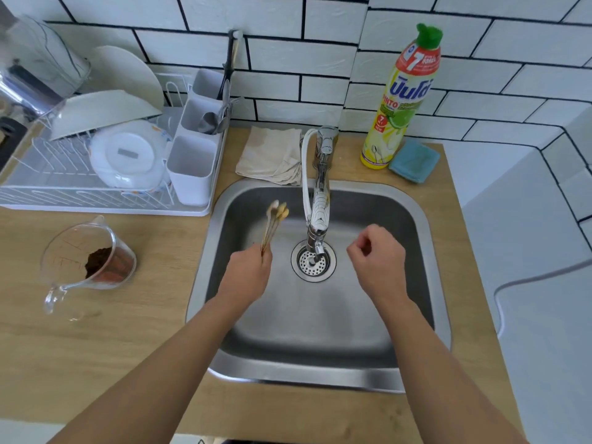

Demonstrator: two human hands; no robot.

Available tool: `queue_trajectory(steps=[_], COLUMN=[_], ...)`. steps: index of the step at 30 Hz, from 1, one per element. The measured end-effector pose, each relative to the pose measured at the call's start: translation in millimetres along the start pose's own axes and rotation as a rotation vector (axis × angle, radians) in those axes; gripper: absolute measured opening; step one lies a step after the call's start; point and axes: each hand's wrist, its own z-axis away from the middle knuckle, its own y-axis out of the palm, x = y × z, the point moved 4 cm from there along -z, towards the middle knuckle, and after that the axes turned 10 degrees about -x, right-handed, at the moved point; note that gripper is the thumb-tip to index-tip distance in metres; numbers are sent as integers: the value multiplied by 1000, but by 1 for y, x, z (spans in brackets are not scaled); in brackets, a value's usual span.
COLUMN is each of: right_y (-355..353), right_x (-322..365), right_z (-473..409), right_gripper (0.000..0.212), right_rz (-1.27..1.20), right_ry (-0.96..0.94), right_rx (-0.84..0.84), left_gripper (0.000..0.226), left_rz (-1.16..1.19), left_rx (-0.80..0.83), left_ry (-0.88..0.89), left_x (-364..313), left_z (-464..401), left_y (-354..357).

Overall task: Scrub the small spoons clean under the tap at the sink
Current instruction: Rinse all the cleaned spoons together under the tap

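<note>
Over the left part of the steel sink [413, 225], my left hand [248, 270] grips a small bundle of thin gold spoons [274, 224] by their handles, bowls pointing up and away. To the right of the chrome tap [320, 200], my right hand [378, 257] hovers over the basin with its fingers loosely curled, holding nothing. No water stream is visible from the spout above the drain [312, 262].
A dish rack [96, 193] with plates and a cutlery caddy [192, 168] stands at the left. A glass measuring jug [86, 261] with brown powder sits on the wooden counter. A beige cloth [272, 155], dish soap bottle [400, 100] and blue sponge [415, 160] lie behind the sink.
</note>
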Motion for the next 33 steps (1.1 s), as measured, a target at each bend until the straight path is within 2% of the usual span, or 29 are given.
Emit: queue_trajectory(steps=[1,2,3,4,6,8,9,10,11,12,13,14,15,17,18,19,20,21,22,23,24,25,26,27,29,30,31,32,33], right_y=[10,21,24,25,19,10,5,4,8,17,26,32,32,21,16,11,7,7,12,21,28,31,28,22,13,10,12,16,24], right_x=[-6,-16,-25,-28,-19,-10,-7,-9,-11,-13,-19,-29,-30,-21,-16,-14,-14,-14,-14,-19,-27,-31,-28,-21,-11,-10,-13,-14,-20], right_z=[4,14,23,25,13,8,9,10,12,16,25,33,34,22,20,18,17,16,18,23,28,31,28,23,21,21,19,20,24], right_gripper=[17,39,60,67,46,16,20,22,17,16,34,50,51,18,13,21,24,21,13,14,25,28,22,11,19,23,21,15,20], right_rz=[150,326,440,450,298,128,78,45,56,148,289,395,398,205,136,81,57,27,107,228,345,360,297,182,33,10,-12,59,196], right_ry=[64,127,189,215,175,99,65,46,54,77,117,156,163,132,86,53,36,23,26,65,117,152,149,117,36,35,41,73,113], right_rx=[280,592,788,800,508,142,13,-14,51,252,515,675,652,287,112,-17,-47,-19,139,371,550,580,456,272,-31,-61,-28,129,372], left_gripper=[34,29,23,19,23,34,36,35,30,24,21,24,31,44,45,44,43,38,29,19,17,17,16,25,38,38,35,28,25], left_rz=[-69,-127,-170,-198,-189,20,38,21,-32,-121,-237,-297,-226,-22,75,139,148,55,-96,-228,-324,-373,-369,-233,60,70,37,-96,-231], left_rx=[147,291,390,393,186,-119,-194,-171,-31,128,255,305,261,38,-68,-134,-146,-64,105,297,426,424,357,204,-78,-123,-65,86,232], left_ry=[-138,-244,-284,-257,-75,65,73,61,-25,-113,-179,-171,-133,-57,-13,14,26,4,-59,-160,-221,-190,-78,-18,-6,4,-10,-44,-82], left_x=[7,13,17,17,10,5,6,8,12,16,19,21,20,13,9,7,6,7,9,13,16,15,11,7,5,6,7,11,14], left_z=[1,6,7,4,-3,-1,2,2,0,1,2,2,1,-2,2,6,6,3,2,7,9,11,8,5,6,6,4,2,5], left_y=[1,1,2,0,-2,-8,-9,-6,1,5,6,5,5,0,-3,-5,-4,-2,2,2,1,-2,-3,-5,-10,-10,-7,-1,2])
